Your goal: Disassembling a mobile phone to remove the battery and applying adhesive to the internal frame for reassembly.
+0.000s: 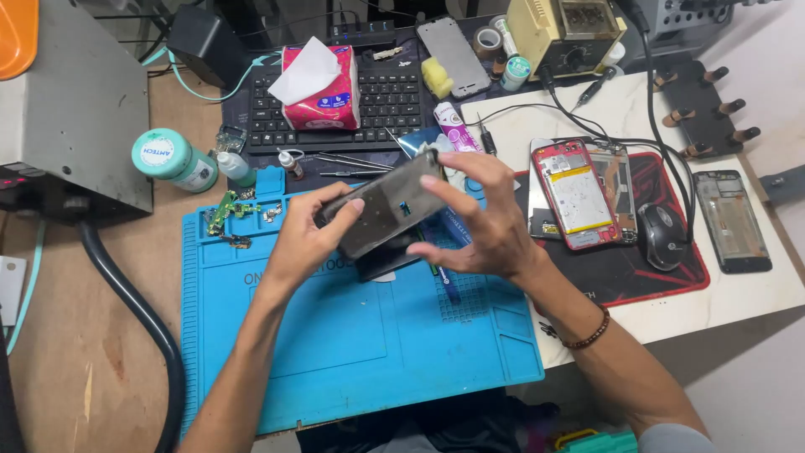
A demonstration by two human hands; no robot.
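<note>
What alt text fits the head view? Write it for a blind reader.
Both hands, left and right, hold a grey phone panel above a blue mat. An opened red phone and a mouse lie to the right.

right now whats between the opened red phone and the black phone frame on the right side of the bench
In the head view, a black computer mouse sits between the opened red phone and the black phone frame, on the red-and-black mouse pad.
</note>
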